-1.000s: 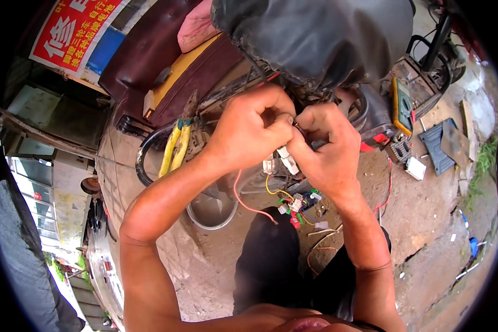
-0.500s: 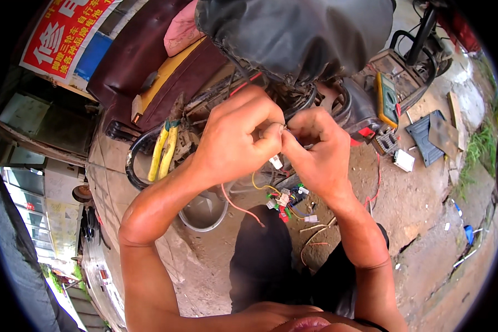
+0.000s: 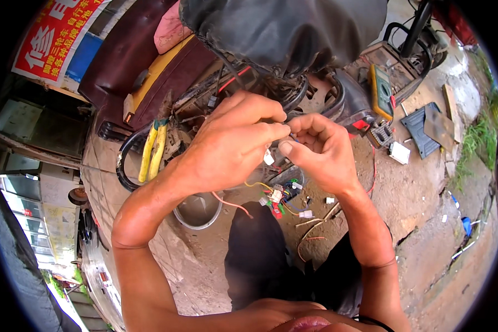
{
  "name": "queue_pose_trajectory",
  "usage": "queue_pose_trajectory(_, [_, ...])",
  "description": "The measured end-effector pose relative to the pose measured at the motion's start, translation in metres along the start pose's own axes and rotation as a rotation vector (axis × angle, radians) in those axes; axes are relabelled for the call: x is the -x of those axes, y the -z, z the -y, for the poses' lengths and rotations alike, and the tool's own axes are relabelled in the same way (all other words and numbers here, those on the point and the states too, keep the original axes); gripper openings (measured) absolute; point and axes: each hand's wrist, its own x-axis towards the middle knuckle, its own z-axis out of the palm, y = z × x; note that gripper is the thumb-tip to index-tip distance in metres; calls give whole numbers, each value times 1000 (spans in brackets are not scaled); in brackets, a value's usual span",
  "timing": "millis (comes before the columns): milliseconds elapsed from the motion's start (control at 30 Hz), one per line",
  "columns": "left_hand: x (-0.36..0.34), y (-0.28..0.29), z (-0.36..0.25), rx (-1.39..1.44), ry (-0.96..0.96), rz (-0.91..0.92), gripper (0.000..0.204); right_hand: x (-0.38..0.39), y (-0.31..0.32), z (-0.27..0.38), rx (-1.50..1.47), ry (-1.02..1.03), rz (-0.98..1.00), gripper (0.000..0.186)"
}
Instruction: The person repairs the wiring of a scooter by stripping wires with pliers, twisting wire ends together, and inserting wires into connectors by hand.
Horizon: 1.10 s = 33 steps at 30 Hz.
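Note:
Both hands are raised over the wiring of a vehicle, fingertips almost meeting. My left hand [image 3: 235, 133] is closed, thumb and fingers pinched at a thin dark piece, perhaps a wire end, too small to make out. My right hand [image 3: 323, 152] faces it with curled fingers and thumb closing on the same small spot; what it grips is mostly hidden. A white plug connector [image 3: 268, 157] hangs just below the left fingers. Under the hands dangles a bunch of coloured wire connectors [image 3: 276, 196], and a pink-red wire [image 3: 232, 203] sticks out to its left.
A black seat [image 3: 293, 33] rises beyond the hands. Yellow-handled cutters [image 3: 154, 152] stand at the left, above a grey bowl [image 3: 200, 213]. At the right are a yellow-edged multimeter [image 3: 382, 91], a white box [image 3: 399, 153] and a dark plastic tray [image 3: 418, 130]. A maroon sofa [image 3: 116, 66] stands far left.
The view has shifted slightly, so the surroundings sit a little further left. My fingertips have drawn slightly apart, and my right thumb has moved down from the left fingers.

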Motion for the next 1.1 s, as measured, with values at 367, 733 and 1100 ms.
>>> queue_pose_trajectory(367, [-3, -5, 3, 20, 41, 23, 35, 1, 13, 1, -114, -183, -3, 22])
queue_pose_trajectory(733, [-11, -10, 1, -181, 41, -7, 29, 4, 8, 3, 375, 40, -79, 12])
queue_pose_trajectory(1100, [-23, -6, 16, -109, 61, 88, 20, 2, 7, 1, 436, 62, -125, 11])
